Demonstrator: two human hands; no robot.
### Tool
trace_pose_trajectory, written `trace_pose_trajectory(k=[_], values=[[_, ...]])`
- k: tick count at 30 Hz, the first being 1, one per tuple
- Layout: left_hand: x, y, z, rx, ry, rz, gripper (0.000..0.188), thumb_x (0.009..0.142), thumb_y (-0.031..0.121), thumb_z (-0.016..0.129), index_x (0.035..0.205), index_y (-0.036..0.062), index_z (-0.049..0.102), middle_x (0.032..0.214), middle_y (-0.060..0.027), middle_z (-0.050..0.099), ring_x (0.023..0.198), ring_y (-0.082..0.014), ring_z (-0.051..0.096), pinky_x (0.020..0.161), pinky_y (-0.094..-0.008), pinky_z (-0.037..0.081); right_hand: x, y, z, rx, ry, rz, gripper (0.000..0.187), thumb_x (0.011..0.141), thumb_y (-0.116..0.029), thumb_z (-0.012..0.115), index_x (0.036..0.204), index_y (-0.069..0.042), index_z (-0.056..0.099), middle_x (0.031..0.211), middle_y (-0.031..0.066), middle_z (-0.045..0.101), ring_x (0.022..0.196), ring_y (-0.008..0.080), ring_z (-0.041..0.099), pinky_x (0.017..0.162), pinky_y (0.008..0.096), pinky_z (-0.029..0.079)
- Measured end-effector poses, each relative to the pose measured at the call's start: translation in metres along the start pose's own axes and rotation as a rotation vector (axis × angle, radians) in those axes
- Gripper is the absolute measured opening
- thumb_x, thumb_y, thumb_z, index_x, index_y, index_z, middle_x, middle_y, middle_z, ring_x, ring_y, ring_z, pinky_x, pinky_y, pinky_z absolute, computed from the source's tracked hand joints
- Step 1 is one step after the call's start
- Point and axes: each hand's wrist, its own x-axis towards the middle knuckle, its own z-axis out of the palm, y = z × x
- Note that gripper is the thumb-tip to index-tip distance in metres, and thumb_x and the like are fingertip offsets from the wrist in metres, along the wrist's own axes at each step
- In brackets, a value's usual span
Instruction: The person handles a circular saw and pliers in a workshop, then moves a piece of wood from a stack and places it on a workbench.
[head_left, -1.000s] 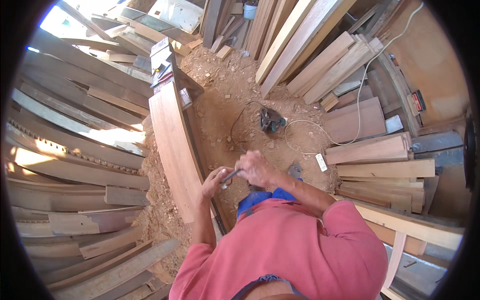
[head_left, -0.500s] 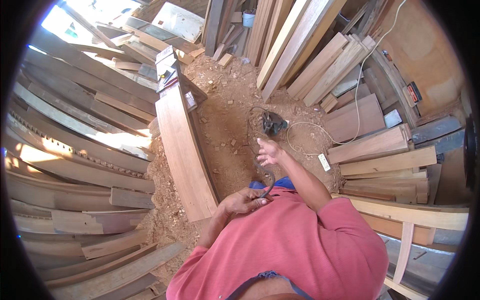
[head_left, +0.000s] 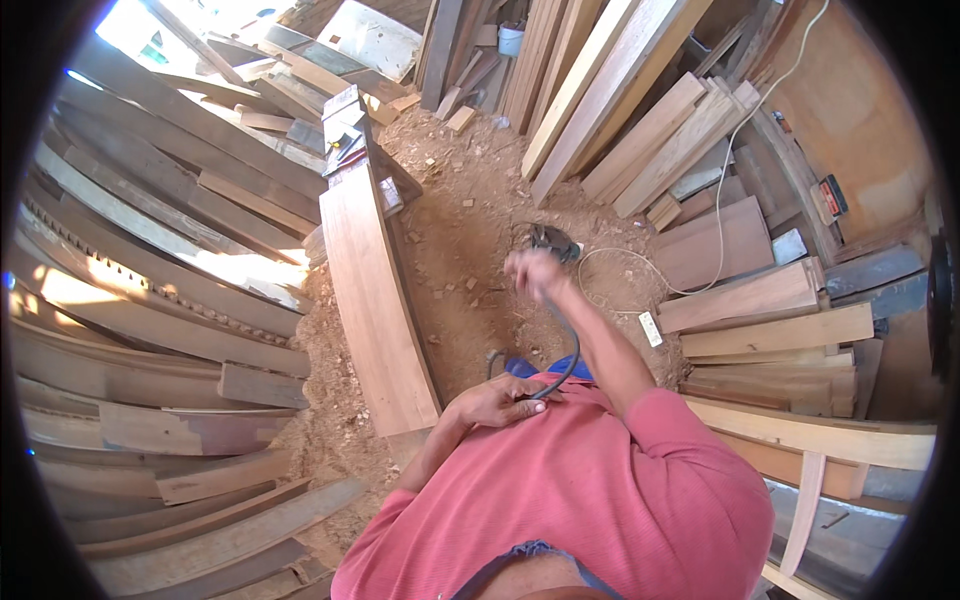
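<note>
A dark power cord bows between my two hands. My left hand is closed on it, low against my pink shirt. Farther forward, my right hand is blurred by motion, its fingers curled round the upper part of the cord. Just beyond that hand, a dark power tool rests on the sawdust-covered ground, partly hidden by the hand; its kind is hard to tell. To the left of my hands lies a long, smooth wooden board on a narrow bench.
Small tools lie at the bench's far end. A pale cable loops across the ground to a white power strip. Stacked planks fill the left side; more timber leans at the far right. A wooden frame stands near right.
My right hand has gone from spread fingers to curled round the cord, moving slightly farther forward. The cord now arcs up from my left hand to my right. My left hand stays nearly in place.
</note>
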Motion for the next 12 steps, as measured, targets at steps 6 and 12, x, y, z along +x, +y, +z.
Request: trace_pose_trajectory(k=[6, 12], values=[[0.003, -0.005, 0.009, -0.075, 0.229, -0.158, 0.029, 0.101, 0.025, 0.060, 0.119, 0.0025, 0.064, 0.098, -0.0102, 0.067, 0.092, -0.0192, 0.060, 0.087, -0.0337, 0.049, -0.029, -0.279, 0.068, 0.279, 0.134, -0.481, 0.019, 0.093, 0.000, 0.057, 0.109, 0.002, 0.066, 0.096, 0.0096, 0.068, 0.076, 0.0108, 0.062, 0.071, 0.0252, 0.054], [0.034, -0.013, 0.008, -0.056, 0.061, -0.253, 0.034, 0.099, 0.028, 0.064, 0.125, 0.0062, 0.065, 0.108, -0.0109, 0.069, 0.097, -0.0186, 0.061, 0.087, -0.0350, 0.049, -0.160, -0.268, -0.077, 0.193, 0.070, -0.598, 0.041, 0.095, -0.014, 0.063, 0.134, -0.003, 0.053, 0.104, 0.0024, 0.068, 0.094, 0.0133, 0.064, 0.101, 0.0374, 0.050]])
